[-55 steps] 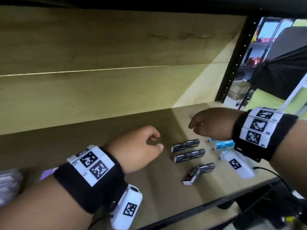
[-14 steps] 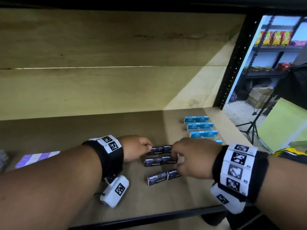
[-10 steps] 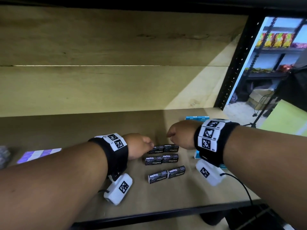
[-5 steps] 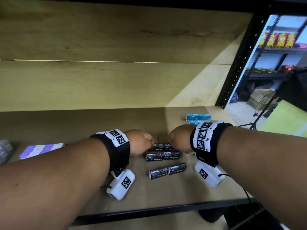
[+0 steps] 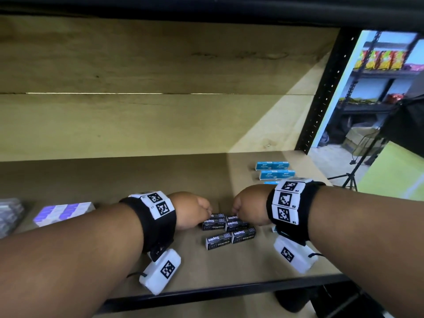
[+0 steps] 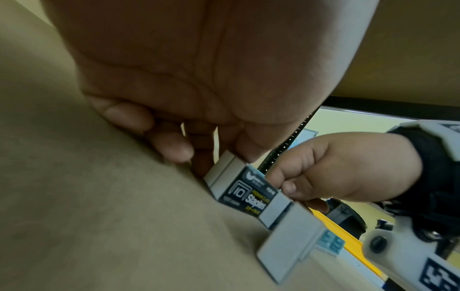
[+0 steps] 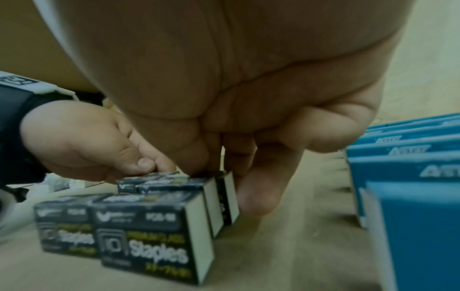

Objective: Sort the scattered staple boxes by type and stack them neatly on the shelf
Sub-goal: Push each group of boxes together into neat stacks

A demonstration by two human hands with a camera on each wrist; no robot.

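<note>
Shelf [image 5: 229,271], wood board with black front rail; contents listed front to back

1. Front black pair [image 5: 230,238]: two black staple boxes end to end, flat on the board, long axis left to right, untouched; well in front of both hands.

2. Mid black pair [image 5: 226,224]: same boxes, same left-right axis, just behind item 1 and touching or nearly touching item 3.

3. Rear black pair [image 5: 221,216]: the row in hand. Left hand [image 5: 191,210] has thumb and curled fingers pinched on its left end; right hand [image 5: 249,208] likewise pinches the right end. The left wrist view shows both thumbs on the box tops, one at each end. Whether this row sits on the board or slightly lifted against item 2 cannot be told.

4. Key relation: the held row runs left-right between the two hands, each hand at its own nearest end, so the row moves as one piece only if both ends travel together. Judgement: next comes closing it up against, or setting it onto, item 2, which lies toward the person from the grip.

5. Blue boxes [image 5: 273,169]: separate rows, farther back and right, well apart from the black group, already sorted by type.

6. Purple-white pack [image 5: 64,211]: far left; not part of the handling
</note>
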